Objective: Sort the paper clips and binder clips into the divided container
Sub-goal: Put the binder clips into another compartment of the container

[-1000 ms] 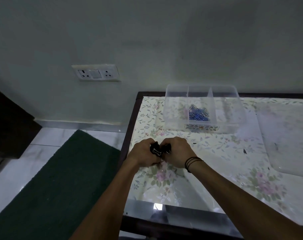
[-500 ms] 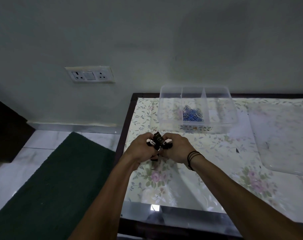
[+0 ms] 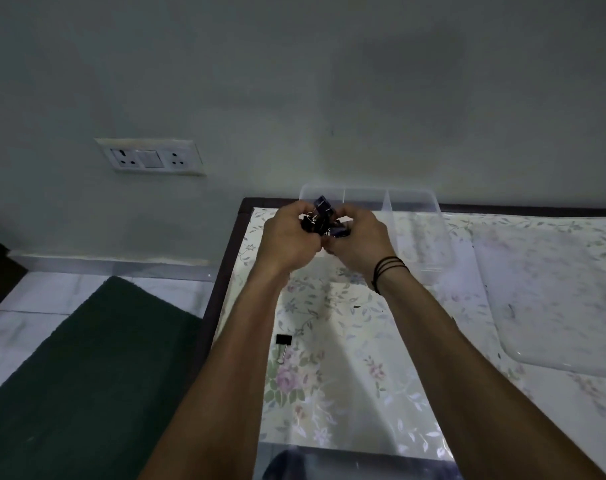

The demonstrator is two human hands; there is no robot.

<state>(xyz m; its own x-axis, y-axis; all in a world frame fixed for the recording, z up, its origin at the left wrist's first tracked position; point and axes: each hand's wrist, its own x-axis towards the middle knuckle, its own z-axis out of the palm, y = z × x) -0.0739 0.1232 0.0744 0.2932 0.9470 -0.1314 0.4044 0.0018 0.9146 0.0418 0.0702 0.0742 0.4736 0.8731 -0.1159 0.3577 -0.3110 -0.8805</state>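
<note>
Your left hand (image 3: 287, 237) and right hand (image 3: 358, 242) are cupped together around a clump of binder clips (image 3: 320, 218) above the container (image 3: 419, 216), unreleased; one stray clip (image 3: 283, 340) lies at 7 o'clock

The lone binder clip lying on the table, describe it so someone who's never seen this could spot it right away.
Start at the floral-covered table and look near its left edge, just right of the person's left forearm. There lies one small black binder clip, its wire handle pointing toward the viewer. Unlike the bunch of binder clips in both hands, it lies alone.
</note>
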